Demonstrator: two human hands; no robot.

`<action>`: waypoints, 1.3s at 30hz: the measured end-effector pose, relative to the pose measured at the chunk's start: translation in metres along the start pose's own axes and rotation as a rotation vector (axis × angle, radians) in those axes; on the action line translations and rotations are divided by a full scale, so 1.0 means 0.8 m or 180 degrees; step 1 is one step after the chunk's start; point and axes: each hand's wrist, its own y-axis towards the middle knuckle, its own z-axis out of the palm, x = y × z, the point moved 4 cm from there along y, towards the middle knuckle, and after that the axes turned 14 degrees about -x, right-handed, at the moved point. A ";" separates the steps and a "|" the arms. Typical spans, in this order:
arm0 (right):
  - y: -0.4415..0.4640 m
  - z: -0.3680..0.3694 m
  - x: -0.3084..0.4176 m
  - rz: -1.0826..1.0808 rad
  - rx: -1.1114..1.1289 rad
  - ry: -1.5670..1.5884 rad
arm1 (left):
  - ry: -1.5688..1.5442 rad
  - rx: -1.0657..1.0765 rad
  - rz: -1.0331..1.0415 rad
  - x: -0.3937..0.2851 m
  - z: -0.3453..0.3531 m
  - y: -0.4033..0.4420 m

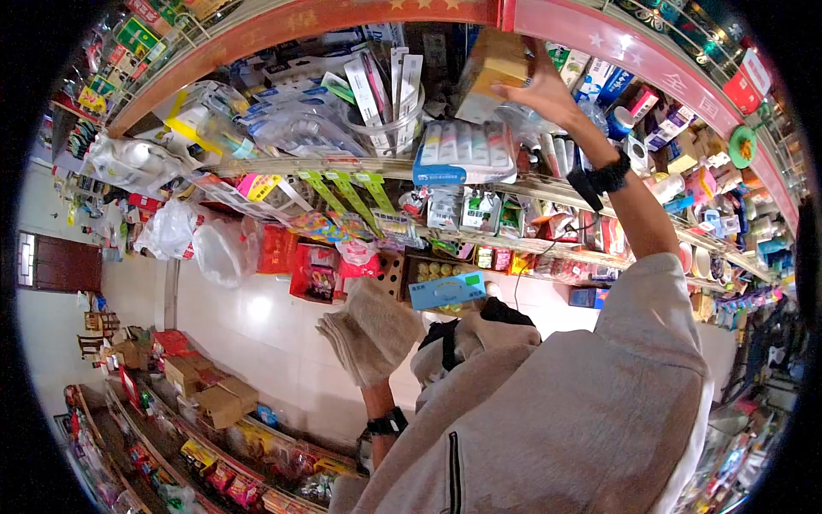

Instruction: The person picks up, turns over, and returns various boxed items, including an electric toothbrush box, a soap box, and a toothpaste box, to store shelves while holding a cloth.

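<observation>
My right hand [539,90] reaches onto the upper shelf at a brown cardboard box [497,68], with the thumb at its near side and the other fingers along its right side. The box leans at a tilt. Below it lies a clear-wrapped pack [465,150] of pale items with a blue edge. To its left stands a clear round tub [394,124] with boxed toothbrush-like items. My left hand is hidden by a folded beige cloth [368,330] that it holds above the wrist, low in front of the shelves.
Crowded shelves [325,168] run across the top and right. White plastic bags [224,250] and a red box [315,272] hang or stand at the lower shelf. Opened cartons [224,403] sit on a low shelf at the lower left. Pale floor [257,330] shows between.
</observation>
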 end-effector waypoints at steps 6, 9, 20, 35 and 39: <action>-0.045 -0.053 -0.072 0.0714 -0.1113 0.1170 | -0.0082 0.0027 0.0012 -0.013 0.007 -0.005; -0.064 -0.071 -0.110 0.1020 -0.1501 0.1940 | -0.0108 0.0046 0.0050 -0.020 0.008 -0.005; -0.118 -0.097 -0.159 0.1637 -0.1686 0.3310 | -0.0293 0.0127 0.0150 -0.041 0.018 0.004; -0.172 -0.090 -0.191 0.2132 -0.2661 0.3193 | -0.0469 0.0255 0.0184 -0.051 0.027 0.005; -0.181 -0.079 -0.168 0.2183 -0.2894 0.3248 | -0.0518 0.0265 0.0271 -0.053 0.034 0.018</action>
